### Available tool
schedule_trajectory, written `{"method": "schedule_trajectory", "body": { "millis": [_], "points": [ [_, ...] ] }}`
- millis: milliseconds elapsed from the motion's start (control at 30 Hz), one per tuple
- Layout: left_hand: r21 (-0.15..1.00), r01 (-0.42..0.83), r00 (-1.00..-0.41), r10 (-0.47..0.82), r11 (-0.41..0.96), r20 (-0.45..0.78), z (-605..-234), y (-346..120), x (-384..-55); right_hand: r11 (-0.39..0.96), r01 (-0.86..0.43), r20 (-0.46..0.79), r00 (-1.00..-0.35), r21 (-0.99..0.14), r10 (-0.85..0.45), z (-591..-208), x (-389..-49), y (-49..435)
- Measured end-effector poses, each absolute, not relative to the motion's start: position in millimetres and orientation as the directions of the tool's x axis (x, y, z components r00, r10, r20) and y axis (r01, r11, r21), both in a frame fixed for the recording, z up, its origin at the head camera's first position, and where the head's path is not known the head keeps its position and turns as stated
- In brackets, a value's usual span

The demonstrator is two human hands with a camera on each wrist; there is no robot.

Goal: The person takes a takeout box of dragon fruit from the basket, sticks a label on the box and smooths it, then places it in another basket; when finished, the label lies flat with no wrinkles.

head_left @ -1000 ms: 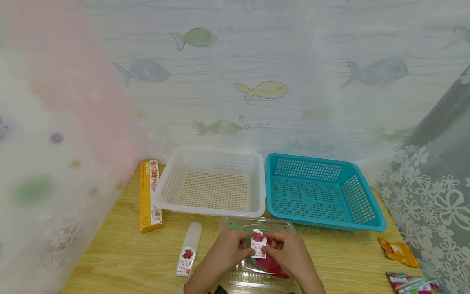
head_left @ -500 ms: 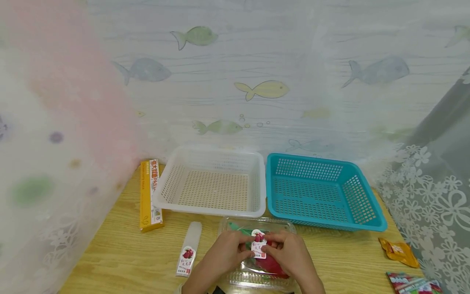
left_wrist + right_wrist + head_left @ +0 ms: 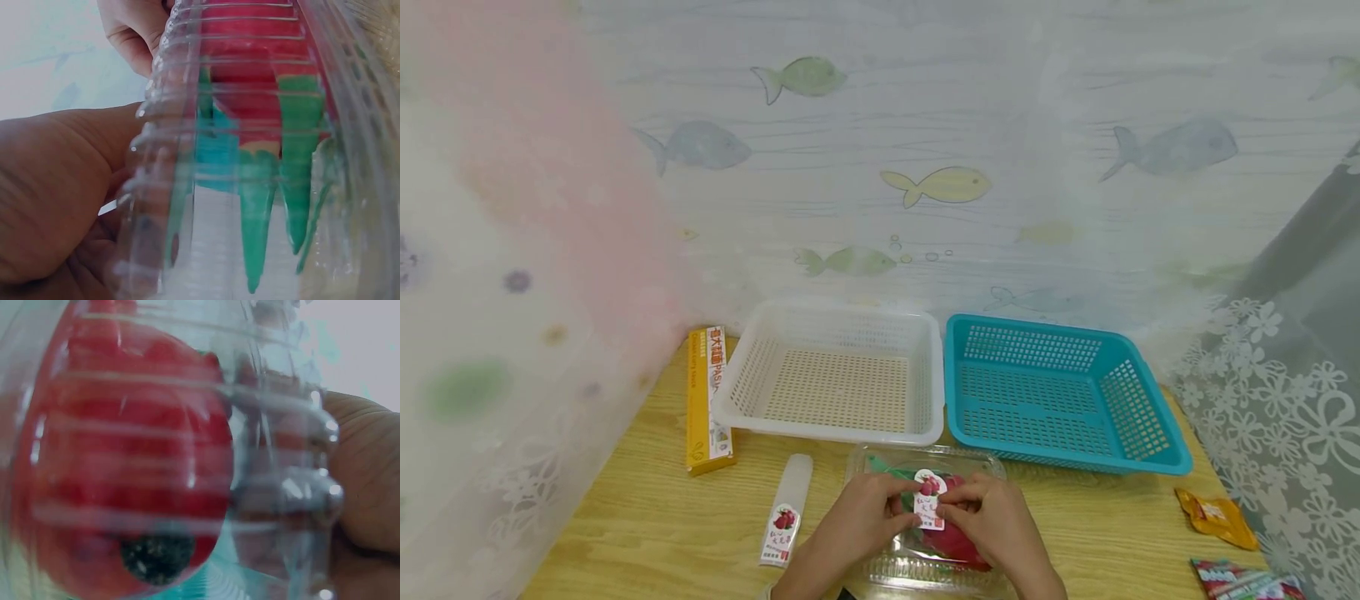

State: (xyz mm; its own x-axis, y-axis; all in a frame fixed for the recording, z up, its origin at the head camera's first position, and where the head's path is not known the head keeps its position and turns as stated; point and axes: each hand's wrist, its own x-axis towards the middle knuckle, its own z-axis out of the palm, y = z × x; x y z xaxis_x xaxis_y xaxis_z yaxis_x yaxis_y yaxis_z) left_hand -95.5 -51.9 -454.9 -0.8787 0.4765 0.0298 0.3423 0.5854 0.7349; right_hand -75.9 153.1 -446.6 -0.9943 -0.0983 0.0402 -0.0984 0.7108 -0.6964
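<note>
A clear plastic clamshell box (image 3: 940, 575) stands at the table's near edge. Inside lies a red dragon fruit (image 3: 250, 37) with green pointed scales; its dark end spot shows in the right wrist view. Over the lid, a white label (image 3: 929, 512) with a dragon fruit picture faces up. My left hand (image 3: 867, 512) has thumb and index fingertip at the label's left edge, other fingers curled beneath. My right hand (image 3: 996, 518) holds the opposite edge the same way. Each wrist view looks through the box's ribbed side, which blurs the fingertips.
Left of the box lies a pale strip (image 3: 795, 483) bearing a similar label. Behind stand a white basket (image 3: 842, 435) and a blue basket (image 3: 1067, 458). A yellow pasta box (image 3: 707, 417) lies far left. Two snack packets, one orange (image 3: 1216, 518), one striped (image 3: 1243, 579), lie at right.
My right fingertips have shifted slightly toward the label's right edge, uncovering more of its picture and of the red fruit. The left hand and the box have hardly moved.
</note>
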Motion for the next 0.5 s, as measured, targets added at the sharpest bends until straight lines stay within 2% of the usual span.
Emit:
{"method": "schedule_trajectory", "body": {
  "millis": [300,500],
  "points": [
    [0.821,0.297,-0.887,0.46,0.487,0.048,-457.3,-56.0,-97.0,0.643,-0.071,0.02,-0.996,-0.763,-0.087,-444.4,-73.8,156.3],
    [0.838,0.335,-0.892,0.43,0.431,0.136,-456.4,-59.7,-94.3,0.576,-0.083,0.056,-0.996,-0.813,-0.065,-443.0,-69.4,157.6]
  ]
}}
